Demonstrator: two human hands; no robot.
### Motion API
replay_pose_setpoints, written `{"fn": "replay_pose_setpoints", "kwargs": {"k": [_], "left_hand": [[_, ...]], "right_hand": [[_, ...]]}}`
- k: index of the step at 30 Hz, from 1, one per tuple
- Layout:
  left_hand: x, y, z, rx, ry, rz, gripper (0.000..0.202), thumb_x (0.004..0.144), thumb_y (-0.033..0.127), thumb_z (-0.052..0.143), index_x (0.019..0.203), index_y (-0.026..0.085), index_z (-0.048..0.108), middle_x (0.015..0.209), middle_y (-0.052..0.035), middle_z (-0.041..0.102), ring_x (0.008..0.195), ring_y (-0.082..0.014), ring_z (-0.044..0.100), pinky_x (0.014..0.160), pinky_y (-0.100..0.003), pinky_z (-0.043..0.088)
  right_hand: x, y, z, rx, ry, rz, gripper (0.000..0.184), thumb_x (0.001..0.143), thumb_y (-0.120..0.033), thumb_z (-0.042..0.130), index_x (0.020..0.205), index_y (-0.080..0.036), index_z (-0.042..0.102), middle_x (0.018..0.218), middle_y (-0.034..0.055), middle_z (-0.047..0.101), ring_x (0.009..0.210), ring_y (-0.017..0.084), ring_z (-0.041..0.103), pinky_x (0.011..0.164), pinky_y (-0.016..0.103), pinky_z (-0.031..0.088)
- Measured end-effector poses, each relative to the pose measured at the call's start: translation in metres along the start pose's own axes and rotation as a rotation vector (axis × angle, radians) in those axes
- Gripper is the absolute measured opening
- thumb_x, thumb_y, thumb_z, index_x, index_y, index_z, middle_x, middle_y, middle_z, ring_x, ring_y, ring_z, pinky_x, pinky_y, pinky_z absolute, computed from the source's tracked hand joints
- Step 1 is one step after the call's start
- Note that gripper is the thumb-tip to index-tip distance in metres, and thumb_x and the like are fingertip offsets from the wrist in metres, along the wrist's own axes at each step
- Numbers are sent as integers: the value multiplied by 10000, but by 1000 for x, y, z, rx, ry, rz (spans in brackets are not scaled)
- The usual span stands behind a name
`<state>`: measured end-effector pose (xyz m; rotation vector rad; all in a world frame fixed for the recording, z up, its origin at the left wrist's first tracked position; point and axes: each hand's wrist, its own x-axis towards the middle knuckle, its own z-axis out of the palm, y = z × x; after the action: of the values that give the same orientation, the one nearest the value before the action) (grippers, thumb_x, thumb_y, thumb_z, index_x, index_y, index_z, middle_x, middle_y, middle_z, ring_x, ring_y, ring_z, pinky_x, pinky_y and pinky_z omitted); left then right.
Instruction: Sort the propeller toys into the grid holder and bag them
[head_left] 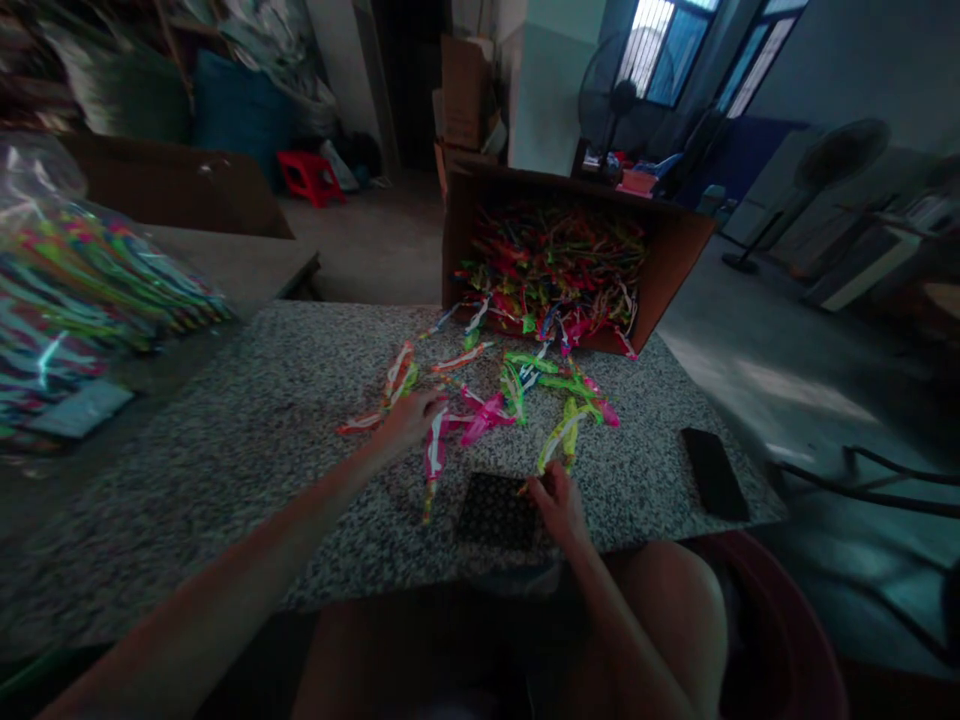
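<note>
My left hand is closed in a pinch at the upper end of a slim pink plastic piece with a white strip; its yellowish patterned tip points toward me. My right hand has its fingers closed on a yellow plastic piece with a white strip, beside a black patterned pad. What exactly these pieces are, I cannot make out. Between and beyond my hands lie several similar ones: a bright pink piece, a green piece and an orange piece.
A cardboard box on its side, heaped with colourful pieces, stands at the back of the speckled tabletop. A dark phone-like slab lies on the right. Clear bags of bundled pieces are at left, a red stool behind.
</note>
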<state>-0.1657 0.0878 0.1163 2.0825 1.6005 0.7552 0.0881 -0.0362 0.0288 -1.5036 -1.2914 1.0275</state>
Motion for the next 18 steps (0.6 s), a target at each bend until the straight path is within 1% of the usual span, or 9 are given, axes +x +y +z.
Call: {"fn": "replay_pose_setpoints", "kwargs": {"k": [3,4,5,6,8,10,13,16,18], "left_hand": [[-31,-5,12,93,102,-26,340,855,330,435,1063,135,619,881,-75,653,801,-194,596,720,-286,441],[-44,-4,11,132,118,-31,372,858,356,439,1126,146,589,964,-92,652,851,-205,600,754,-299,442],[-59,-2,11,164,90,-42,388,854,384,456,1148,160,573,993,-95,653,859,-209,606,759,-303,442],[-74,-1,10,187,17,-60,377,841,403,478,1122,172,581,963,-87,663,823,-206,616,736,-297,443],[-102,-2,13,183,-200,-115,278,812,391,508,959,183,617,800,-53,671,694,-190,619,654,-276,432],[-121,-5,19,142,-322,-178,178,787,335,501,783,188,601,691,-29,650,636,-178,613,611,-262,414],[-133,-10,23,17,-300,-266,138,746,315,504,718,192,563,679,-16,645,649,-177,622,602,-256,426],[-132,-3,23,-259,-259,-305,228,734,405,548,808,190,552,676,-4,632,620,-178,619,574,-268,473],[-124,9,29,-498,-209,-269,326,740,453,574,919,183,542,739,-14,649,649,-182,635,589,-289,515]], "right_hand": [[-4,2,-3,11,-2,6,192,798,-400,530,812,-212,491,655,-5,611,596,162,595,551,258,459],[-6,1,-4,19,2,7,196,799,-402,526,829,-211,495,665,-2,619,601,164,600,557,260,464],[-7,0,-5,19,9,5,199,798,-402,526,843,-211,497,672,-1,623,605,165,604,560,261,467],[-8,-2,-6,5,20,-2,198,796,-400,530,846,-211,498,674,-2,622,606,164,603,562,260,468],[-9,-7,-7,-38,53,-36,183,793,-388,537,834,-214,497,678,-6,620,606,158,598,569,257,468],[-7,-12,-7,-78,97,-66,167,791,-376,541,808,-218,488,681,-8,620,609,153,599,583,255,471],[-3,-15,-5,-94,141,-63,178,782,-382,549,803,-221,476,666,-12,620,614,158,613,600,262,483],[-1,-15,-1,-116,127,-51,206,776,-401,566,825,-218,486,681,-6,626,629,163,620,602,263,484],[-1,-16,1,-148,103,-53,206,774,-398,580,817,-216,494,685,-6,624,628,160,615,596,255,474]]}}
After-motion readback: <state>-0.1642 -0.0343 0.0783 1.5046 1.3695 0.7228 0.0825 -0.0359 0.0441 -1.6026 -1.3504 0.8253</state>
